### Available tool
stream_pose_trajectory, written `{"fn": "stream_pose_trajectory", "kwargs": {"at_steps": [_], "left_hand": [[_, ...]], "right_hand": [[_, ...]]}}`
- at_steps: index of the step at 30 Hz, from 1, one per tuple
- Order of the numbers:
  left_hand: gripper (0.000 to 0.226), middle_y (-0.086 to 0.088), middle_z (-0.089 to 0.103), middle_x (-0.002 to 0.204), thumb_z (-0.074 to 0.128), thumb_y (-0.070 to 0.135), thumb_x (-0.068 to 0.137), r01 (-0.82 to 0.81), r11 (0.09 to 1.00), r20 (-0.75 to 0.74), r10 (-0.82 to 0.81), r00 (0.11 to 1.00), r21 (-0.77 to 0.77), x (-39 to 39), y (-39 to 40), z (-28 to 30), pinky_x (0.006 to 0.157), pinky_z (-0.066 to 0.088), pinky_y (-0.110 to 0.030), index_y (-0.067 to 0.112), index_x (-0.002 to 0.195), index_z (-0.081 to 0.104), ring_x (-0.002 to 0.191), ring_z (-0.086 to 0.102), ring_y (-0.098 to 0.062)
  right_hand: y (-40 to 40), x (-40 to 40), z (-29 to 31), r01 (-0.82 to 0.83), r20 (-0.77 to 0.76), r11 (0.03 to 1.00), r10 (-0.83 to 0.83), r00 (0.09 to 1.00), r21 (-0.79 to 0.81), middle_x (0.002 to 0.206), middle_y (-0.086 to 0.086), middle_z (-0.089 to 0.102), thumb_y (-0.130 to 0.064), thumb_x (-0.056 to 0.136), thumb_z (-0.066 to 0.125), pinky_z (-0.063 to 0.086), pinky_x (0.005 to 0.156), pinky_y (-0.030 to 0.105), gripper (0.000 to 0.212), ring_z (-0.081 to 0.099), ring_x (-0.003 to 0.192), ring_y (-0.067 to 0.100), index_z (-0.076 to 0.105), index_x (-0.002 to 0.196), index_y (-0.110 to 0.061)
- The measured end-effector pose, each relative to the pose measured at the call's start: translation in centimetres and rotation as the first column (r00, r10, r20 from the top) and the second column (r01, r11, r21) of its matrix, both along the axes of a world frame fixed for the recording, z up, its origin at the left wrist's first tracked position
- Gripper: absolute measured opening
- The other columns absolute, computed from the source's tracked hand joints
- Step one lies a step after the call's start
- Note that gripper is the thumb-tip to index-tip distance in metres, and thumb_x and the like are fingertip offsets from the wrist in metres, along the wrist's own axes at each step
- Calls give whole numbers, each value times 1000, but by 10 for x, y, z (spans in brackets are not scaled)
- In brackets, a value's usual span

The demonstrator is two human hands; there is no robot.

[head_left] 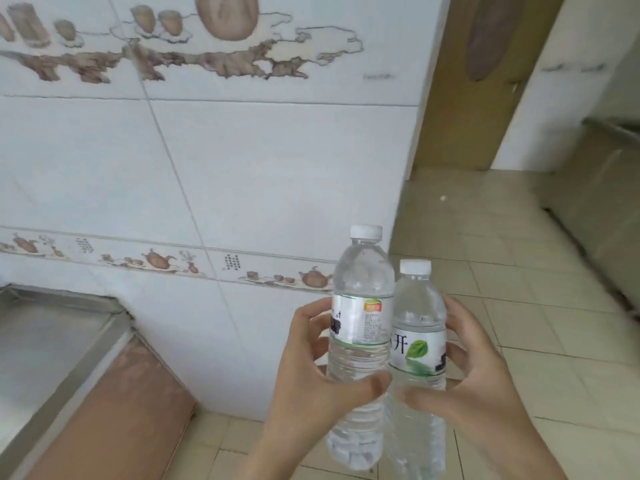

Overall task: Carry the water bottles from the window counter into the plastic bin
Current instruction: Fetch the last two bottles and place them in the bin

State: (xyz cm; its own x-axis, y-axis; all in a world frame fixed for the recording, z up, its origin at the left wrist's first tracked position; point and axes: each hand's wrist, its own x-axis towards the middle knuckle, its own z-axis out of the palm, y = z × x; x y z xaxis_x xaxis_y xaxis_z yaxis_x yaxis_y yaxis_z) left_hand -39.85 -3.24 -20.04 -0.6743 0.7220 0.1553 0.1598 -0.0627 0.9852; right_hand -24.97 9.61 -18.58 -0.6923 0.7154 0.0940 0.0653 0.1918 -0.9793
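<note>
Two capped, upright bottles of clear water touch side by side, left hand (313, 372) gripping the taller bottle (360, 327), right hand (481, 379) gripping the shorter bottle (417, 344)

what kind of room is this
Probably a home kitchen or the passage beside it: a white tiled wall with a teapot-pattern border, a steel counter at lower left, a tiled floor and a wooden door beyond.
</note>
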Motion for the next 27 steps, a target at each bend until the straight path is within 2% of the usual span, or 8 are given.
{"fn": "stream_pose_trajectory", "kwargs": {"at_steps": [5, 10, 13, 15, 23, 27], "left_hand": [[80, 16, 70, 111, 92, 25, 45, 224, 975, 5, -224, 975, 10, 33, 76, 2, 70, 56, -26, 53, 110, 55, 100, 69, -8], [82, 17, 71, 111, 92, 30, 40, 374, 927, 13, -375, 927, 22, 60, 158, -1, 74, 53, -16, 59, 107, 55, 102, 68, -5], [86, 23, 70, 109, 92, 31, 38, 457, 889, 3, -457, 889, 32, 73, 215, 0, 74, 52, -13, 68, 106, 54, 99, 68, 0], [88, 22, 71, 109, 92, 29, 40, 511, 858, 9, -512, 859, 42, 80, 252, 1, 73, 52, -12, 67, 109, 54, 99, 69, -1], [90, 19, 71, 110, 92, 30, 40, 662, 749, 59, -663, 746, 43, 106, 394, 4, 74, 55, -18, 65, 113, 54, 103, 68, -4], [88, 15, 72, 110, 92, 27, 42, 696, 716, 91, -697, 711, 43, 124, 453, -2, 72, 53, -13, 62, 114, 55, 102, 69, -4]], "right_hand": [[39, 57, -2, 221, -13, 975, -221, 975, -6, 117, -24, 61, 2, 39, 89, 56, 61, 23, 113, 65, 98, 1, 46, 123, -58], [91, 100, -5, 389, -18, 921, -389, 921, -1, 113, -24, 62, 5, 39, 89, 54, 56, 16, 112, 65, 93, -1, 47, 122, -58], [129, 119, -7, 495, -10, 869, -494, 869, 14, 113, -27, 60, -2, 37, 89, 53, 56, 13, 112, 64, 92, -2, 45, 120, -61], [156, 130, -7, 555, -2, 831, -555, 832, 29, 112, -30, 59, -6, 35, 90, 52, 56, 13, 112, 65, 91, -2, 44, 117, -65], [257, 168, -5, 725, 12, 687, -726, 687, 54, 109, -33, 58, -9, 34, 91, 53, 52, 15, 110, 63, 91, -5, 44, 115, -66], [308, 186, -9, 764, 22, 643, -766, 642, 55, 111, -34, 57, -12, 32, 91, 51, 54, 13, 110, 63, 91, -7, 44, 116, -65]]}}
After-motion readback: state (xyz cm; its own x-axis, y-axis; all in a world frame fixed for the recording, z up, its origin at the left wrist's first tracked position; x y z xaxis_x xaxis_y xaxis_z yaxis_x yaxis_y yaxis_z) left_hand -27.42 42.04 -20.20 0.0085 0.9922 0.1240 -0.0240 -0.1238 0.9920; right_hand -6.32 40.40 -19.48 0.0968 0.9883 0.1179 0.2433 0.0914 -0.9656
